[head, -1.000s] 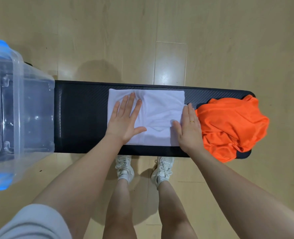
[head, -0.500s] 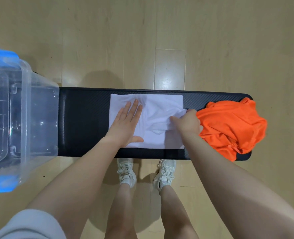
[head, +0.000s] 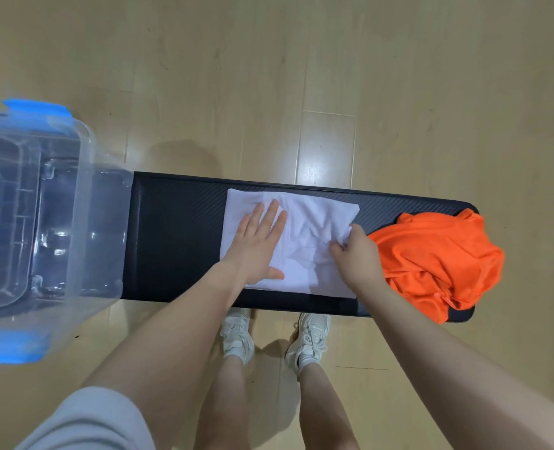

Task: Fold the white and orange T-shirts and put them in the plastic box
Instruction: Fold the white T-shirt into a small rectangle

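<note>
The white T-shirt (head: 311,222) lies folded into a rectangle on the middle of the black bench (head: 175,235). My left hand (head: 257,243) rests flat on its left half, fingers spread. My right hand (head: 355,254) pinches the shirt's right edge and lifts it slightly, wrinkling the cloth. The orange T-shirt (head: 438,261) sits crumpled on the bench's right end, just right of my right hand. The clear plastic box (head: 84,222) with blue handles stands at the bench's left end, open and with nothing visible inside.
Pale wooden floor (head: 301,76) surrounds the bench. My legs and white shoes (head: 308,339) stand close against the bench's near side. A bare stretch of black bench lies between the box and the white shirt.
My right hand went from lying flat on the shirt's right edge to gripping that edge and lifting it. The left hand stayed pressed on the shirt. The camera view shifted a little.
</note>
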The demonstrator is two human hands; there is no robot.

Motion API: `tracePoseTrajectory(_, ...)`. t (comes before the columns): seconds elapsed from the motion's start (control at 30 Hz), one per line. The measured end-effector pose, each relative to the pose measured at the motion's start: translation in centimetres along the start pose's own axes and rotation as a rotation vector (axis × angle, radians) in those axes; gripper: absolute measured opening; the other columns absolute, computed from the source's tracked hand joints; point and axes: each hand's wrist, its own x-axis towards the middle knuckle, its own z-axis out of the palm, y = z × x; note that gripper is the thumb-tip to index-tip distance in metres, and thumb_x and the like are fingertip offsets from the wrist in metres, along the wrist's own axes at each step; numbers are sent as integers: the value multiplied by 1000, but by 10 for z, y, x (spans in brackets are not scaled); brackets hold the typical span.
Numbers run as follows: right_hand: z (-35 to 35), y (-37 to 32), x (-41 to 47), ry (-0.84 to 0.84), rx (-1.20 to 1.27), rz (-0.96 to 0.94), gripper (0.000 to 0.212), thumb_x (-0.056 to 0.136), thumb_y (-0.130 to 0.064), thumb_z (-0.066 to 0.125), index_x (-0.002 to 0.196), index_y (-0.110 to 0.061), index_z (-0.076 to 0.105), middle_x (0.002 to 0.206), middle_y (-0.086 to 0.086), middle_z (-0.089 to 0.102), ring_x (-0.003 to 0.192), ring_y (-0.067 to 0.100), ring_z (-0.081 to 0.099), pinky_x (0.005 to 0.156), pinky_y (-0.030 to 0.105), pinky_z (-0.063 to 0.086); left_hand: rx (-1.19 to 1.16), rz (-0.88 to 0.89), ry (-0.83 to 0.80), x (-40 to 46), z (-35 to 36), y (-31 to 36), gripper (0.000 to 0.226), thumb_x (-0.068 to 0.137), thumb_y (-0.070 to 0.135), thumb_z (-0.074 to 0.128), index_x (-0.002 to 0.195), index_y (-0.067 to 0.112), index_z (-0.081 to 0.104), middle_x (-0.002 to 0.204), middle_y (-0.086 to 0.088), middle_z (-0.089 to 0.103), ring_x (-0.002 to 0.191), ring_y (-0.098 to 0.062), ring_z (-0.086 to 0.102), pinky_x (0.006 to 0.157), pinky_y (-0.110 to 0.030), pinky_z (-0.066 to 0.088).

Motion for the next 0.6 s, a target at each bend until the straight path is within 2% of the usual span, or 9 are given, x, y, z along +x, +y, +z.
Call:
tracePoseTrajectory(0.07,3,-21,-7,11,-84,-53,13,86,-11,51,89,-10,39,89,21,61,89,39,57,61,31,27,-290,45,16,-4,-7,-5,88,90,44,51,147,17,-9,155,0,-22,142,-17,-22,115,-33,-10)
tracePoseTrajectory(0.17,15,-61,-17,-6,-108,-119,22,87,-17,49,107,-6,49,103,19,61,96,36,57,70,37,39,-1004,-36,114,-20,-19,-7,60,98,34,39,148,22,9,153,18,-6,137,6,-7,112,-18,4)
tracePoseTrajectory(0.23,29,-85,-22,-38,-63,-148,22,89,-18,46,109,-10,51,106,12,60,89,30,55,67,34,38,-1394,-152,94,-35,-28,-10,49,97,46,33,144,34,26,152,21,16,138,5,15,113,-20,10)
tracePoseTrajectory(0.3,47,-96,-25,-90,6,-174,17,90,-13,44,105,-12,52,101,4,58,81,20,50,61,29,31,-1611,-195,56,-45,-29,-13,47,95,56,30,134,36,44,138,10,50,127,-2,45,112,-29,28)
tracePoseTrajectory(0.33,57,-98,-26,-128,40,-198,17,90,-12,45,105,-10,51,98,2,56,81,17,48,60,26,29,-1649,-218,75,-49,-29,-15,46,96,53,28,132,31,47,130,3,59,121,-6,53,108,-29,35)
tracePoseTrajectory(0.4,72,-99,-30,-238,103,-249,23,89,-9,48,112,-5,50,100,6,57,85,19,49,68,24,33,-1574,-299,194,-54,-27,-22,40,99,40,30,130,21,48,124,-2,60,118,-11,54,102,-25,40)
tracePoseTrajectory(0.5,71,-93,-36,-345,247,-218,41,90,-1,39,131,-4,44,121,14,56,88,25,61,86,39,50,-1479,-355,335,-50,-14,-31,28,96,23,43,123,20,48,118,2,57,113,-11,55,94,-25,45)
tracePoseTrajectory(0.53,68,-88,-38,-326,261,-237,43,89,-1,35,131,-6,45,124,12,55,86,24,63,86,40,52,-1478,-367,352,-47,-12,-32,32,94,19,47,126,18,46,119,1,57,111,-12,55,94,-28,46)
tracePoseTrajectory(0.6,61,-78,-38,-204,79,-356,44,85,-11,31,124,-8,51,127,6,55,95,24,61,82,37,51,-1359,-408,381,-40,-8,-30,37,92,13,47,129,15,44,115,0,57,102,-12,55,83,-24,46)
